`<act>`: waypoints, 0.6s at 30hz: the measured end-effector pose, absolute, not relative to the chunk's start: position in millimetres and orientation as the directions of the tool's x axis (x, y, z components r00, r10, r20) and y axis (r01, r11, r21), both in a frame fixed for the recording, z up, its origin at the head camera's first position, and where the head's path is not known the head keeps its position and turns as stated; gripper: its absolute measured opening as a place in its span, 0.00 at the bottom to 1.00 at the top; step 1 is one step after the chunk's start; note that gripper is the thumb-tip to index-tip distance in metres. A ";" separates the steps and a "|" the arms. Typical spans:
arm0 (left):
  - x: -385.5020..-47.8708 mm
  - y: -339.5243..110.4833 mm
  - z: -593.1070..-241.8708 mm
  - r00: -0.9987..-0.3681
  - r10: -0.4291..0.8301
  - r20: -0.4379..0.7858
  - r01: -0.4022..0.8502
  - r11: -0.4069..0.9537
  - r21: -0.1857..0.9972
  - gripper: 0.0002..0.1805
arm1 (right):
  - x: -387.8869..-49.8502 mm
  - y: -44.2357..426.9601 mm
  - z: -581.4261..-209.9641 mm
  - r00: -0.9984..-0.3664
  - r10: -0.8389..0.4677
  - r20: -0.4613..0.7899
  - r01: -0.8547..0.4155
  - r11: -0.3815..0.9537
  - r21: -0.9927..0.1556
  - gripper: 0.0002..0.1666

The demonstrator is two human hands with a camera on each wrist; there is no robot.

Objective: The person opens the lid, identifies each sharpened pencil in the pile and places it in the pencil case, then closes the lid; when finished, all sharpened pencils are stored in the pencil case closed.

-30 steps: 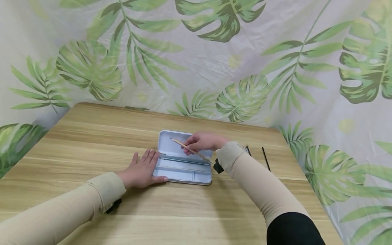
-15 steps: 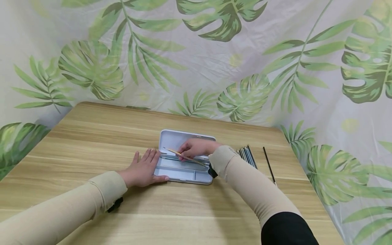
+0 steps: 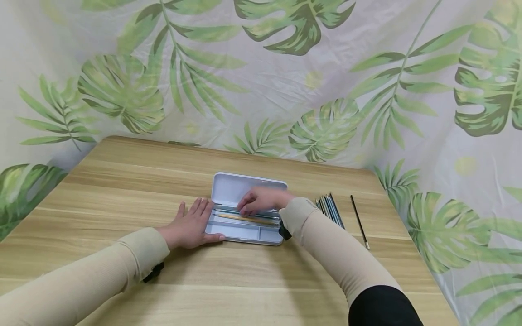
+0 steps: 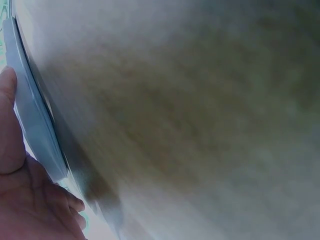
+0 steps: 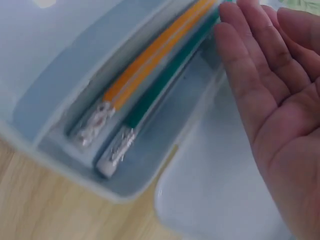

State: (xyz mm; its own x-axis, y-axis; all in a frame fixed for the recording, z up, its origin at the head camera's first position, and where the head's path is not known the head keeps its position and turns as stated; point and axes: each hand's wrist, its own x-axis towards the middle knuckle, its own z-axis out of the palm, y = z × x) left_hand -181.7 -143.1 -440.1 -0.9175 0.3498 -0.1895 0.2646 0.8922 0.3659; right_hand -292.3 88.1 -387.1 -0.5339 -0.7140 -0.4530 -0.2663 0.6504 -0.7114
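Observation:
A pale blue-white pencil case lies unfolded on the table, its lid to the back. My left hand rests at the case's left end, fingers straight, thumb along the front edge. Over the back compartment, my right hand hovers with loosely bent fingers and holds nothing. Just below it a yellow pencil lies in the case beside a green pencil. Both have their eraser ends to the right. In the left wrist view only the case's edge and part of the left hand show.
Several pencils lie in a row right of the case, partly behind the right forearm. A black pencil lies apart, farther right. A divider splits the case's front compartment. Leaf-patterned cloth hangs behind the wooden table.
My right hand has lowered the yellow pencil into the case and let go of it. The forearm shifted left, uncovering more of the pencils on the right. My left hand stays in place.

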 end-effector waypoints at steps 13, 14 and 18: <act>-182.4 -144.0 -440.2 -0.915 0.358 -0.186 0.270 0.885 0.379 0.63 | -298.0 178.8 -365.6 -0.651 -0.704 -0.283 -0.034 0.399 -0.916 0.21; -182.2 -144.3 -440.1 -0.915 0.359 -0.186 0.269 0.884 0.382 0.63 | -298.5 186.3 -363.9 -0.673 -0.688 -0.271 -0.016 0.379 -0.925 0.21; -182.3 -145.2 -440.5 -0.916 0.358 -0.181 0.269 0.883 0.386 0.63 | -302.3 213.0 -359.7 -0.767 -0.598 -0.234 0.019 0.342 -0.939 0.23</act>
State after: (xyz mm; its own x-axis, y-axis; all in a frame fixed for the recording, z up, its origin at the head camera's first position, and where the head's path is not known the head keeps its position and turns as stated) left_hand -182.3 -145.2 -440.5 -0.9159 0.3581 -0.1812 0.2687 0.8825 0.3860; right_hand -302.3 213.0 -359.7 -0.7669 -0.5977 -0.2336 0.0194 0.3423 -0.9394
